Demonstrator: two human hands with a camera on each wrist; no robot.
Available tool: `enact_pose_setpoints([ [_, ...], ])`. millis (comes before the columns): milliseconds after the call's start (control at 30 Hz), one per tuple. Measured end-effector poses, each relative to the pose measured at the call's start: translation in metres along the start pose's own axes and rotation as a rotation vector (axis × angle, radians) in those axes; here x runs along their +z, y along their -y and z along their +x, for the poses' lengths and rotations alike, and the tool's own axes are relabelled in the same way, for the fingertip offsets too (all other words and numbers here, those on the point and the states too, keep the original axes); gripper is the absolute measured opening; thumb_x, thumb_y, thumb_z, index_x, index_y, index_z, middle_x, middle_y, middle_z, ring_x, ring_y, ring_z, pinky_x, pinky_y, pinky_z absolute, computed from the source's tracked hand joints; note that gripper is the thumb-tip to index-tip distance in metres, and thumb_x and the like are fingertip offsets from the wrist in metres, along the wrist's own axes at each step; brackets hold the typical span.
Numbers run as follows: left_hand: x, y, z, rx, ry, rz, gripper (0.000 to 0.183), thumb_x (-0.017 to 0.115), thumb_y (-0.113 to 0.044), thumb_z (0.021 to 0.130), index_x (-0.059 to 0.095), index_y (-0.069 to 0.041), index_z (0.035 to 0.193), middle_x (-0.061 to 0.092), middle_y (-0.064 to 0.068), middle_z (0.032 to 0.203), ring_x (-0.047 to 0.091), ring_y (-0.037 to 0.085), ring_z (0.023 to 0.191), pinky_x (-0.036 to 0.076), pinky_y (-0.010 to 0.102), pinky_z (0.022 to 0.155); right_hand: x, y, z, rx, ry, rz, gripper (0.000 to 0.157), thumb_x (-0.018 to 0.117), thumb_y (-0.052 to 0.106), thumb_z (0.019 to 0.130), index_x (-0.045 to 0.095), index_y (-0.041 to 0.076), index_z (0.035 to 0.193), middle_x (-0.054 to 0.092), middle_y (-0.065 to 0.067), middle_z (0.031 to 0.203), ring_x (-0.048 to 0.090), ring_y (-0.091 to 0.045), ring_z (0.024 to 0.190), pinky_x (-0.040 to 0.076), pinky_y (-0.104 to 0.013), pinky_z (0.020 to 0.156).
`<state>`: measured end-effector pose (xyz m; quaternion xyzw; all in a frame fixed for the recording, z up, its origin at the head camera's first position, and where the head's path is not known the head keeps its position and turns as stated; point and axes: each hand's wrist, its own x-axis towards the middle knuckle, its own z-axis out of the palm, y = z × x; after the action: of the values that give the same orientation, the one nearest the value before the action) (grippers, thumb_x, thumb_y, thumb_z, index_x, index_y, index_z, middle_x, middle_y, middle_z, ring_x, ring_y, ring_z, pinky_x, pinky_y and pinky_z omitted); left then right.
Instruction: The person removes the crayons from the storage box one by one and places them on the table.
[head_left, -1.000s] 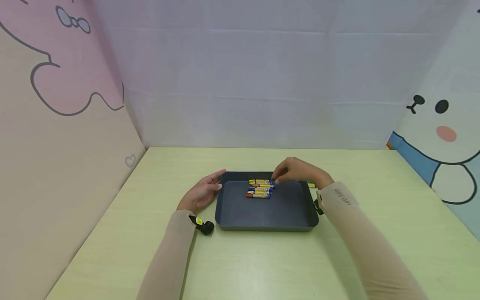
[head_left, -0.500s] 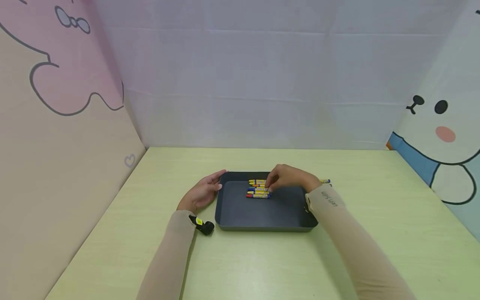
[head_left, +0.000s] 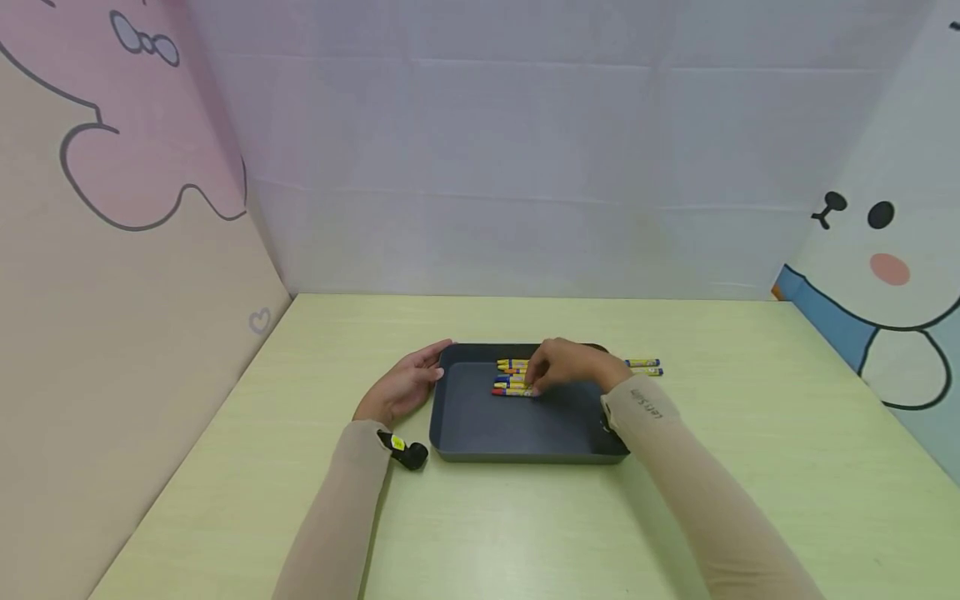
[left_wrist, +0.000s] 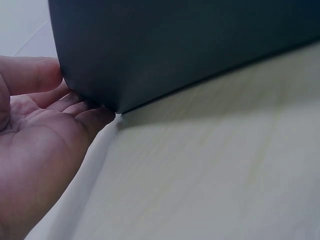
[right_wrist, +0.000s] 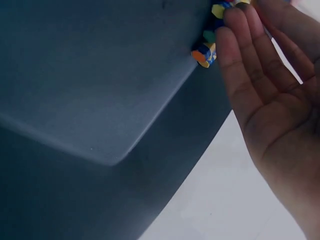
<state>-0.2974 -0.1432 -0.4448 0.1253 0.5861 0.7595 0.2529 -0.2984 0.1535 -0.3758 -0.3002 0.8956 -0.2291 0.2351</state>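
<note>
A dark grey tray (head_left: 480,433) stands on the table, and a short row of crayons (head_left: 508,378) lies across its inside, wrapped in yellow and blue. Nearest in the row is a crayon with a red tip (head_left: 504,392). My right hand (head_left: 566,367) reaches over the right wall, its fingertips at the right ends of the crayons near the red one. In the right wrist view its fingers run almost straight beside several crayon ends, one with an orange face (right_wrist: 200,55). Against the tray's left wall rests my left hand (head_left: 399,387), fingers extended, thumb touching the side.
Two more yellow-wrapped crayons (head_left: 648,372) lie on the table just right of the tray, partly behind the right wrist. The pale wooden table (head_left: 480,525) extends around the tray. A white wall sheet (head_left: 480,167) rises along its back edge.
My right hand has moved from the far end of the crayon row toward the near end. The crayons right of the tray show more now. The left hand and tray stay put.
</note>
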Motion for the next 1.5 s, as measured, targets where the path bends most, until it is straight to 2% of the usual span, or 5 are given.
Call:
enact_pose_setpoints([
  [300, 0.0, 0.0, -0.001, 0.004, 0.002, -0.001, 0.066, 0.035, 0.014, 0.094, 0.012, -0.003, 0.154, -0.003, 0.004, 0.163, -0.003, 0.019, 0.15, 0.008, 0.041, 0.12, 0.005, 0.002, 0.001, 0.027, -0.009, -0.032, 0.012, 0.073, 0.015, 0.085, 0.075, 0.013, 0.096, 0.072, 0.001, 0.094, 0.065, -0.009, 0.082, 0.054, -0.028, 0.074],
  [600, 0.0, -0.001, -0.002, 0.001, -0.007, 0.009, 0.066, 0.034, 0.014, 0.094, 0.013, -0.003, 0.154, -0.003, 0.004, 0.163, -0.003, 0.018, 0.149, 0.013, 0.036, 0.119, 0.013, 0.004, 0.002, 0.012, -0.041, -0.042, 0.008, 0.074, 0.017, 0.084, 0.075, 0.015, 0.091, 0.072, 0.003, 0.088, 0.064, -0.007, 0.077, 0.053, -0.027, 0.071],
  [967, 0.001, -0.002, -0.004, 0.007, -0.011, 0.022, 0.066, 0.034, 0.015, 0.093, 0.012, 0.0, 0.154, -0.008, 0.006, 0.163, -0.012, 0.02, 0.148, 0.002, 0.039, 0.12, 0.016, 0.008, 0.002, -0.025, -0.061, -0.094, 0.006, 0.073, 0.013, 0.084, 0.075, 0.012, 0.09, 0.072, 0.002, 0.085, 0.063, -0.006, 0.072, 0.053, -0.024, 0.067],
  [1267, 0.001, -0.002, -0.003, 0.013, -0.003, 0.008, 0.067, 0.034, 0.016, 0.092, 0.012, -0.001, 0.154, -0.007, 0.005, 0.163, -0.01, 0.019, 0.149, 0.002, 0.04, 0.12, 0.014, 0.007, -0.002, -0.04, -0.052, -0.088, 0.006, 0.071, 0.013, 0.086, 0.075, 0.013, 0.09, 0.072, 0.002, 0.088, 0.064, -0.006, 0.076, 0.053, -0.025, 0.07],
  [1500, 0.0, 0.001, -0.001, 0.013, -0.008, 0.055, 0.066, 0.035, 0.014, 0.094, 0.013, -0.002, 0.154, -0.001, 0.005, 0.163, -0.002, 0.02, 0.15, 0.007, 0.041, 0.12, 0.006, 0.008, -0.007, -0.031, -0.044, -0.08, 0.009, 0.069, 0.013, 0.088, 0.075, 0.013, 0.094, 0.072, 0.003, 0.091, 0.065, -0.007, 0.08, 0.054, -0.026, 0.072],
])
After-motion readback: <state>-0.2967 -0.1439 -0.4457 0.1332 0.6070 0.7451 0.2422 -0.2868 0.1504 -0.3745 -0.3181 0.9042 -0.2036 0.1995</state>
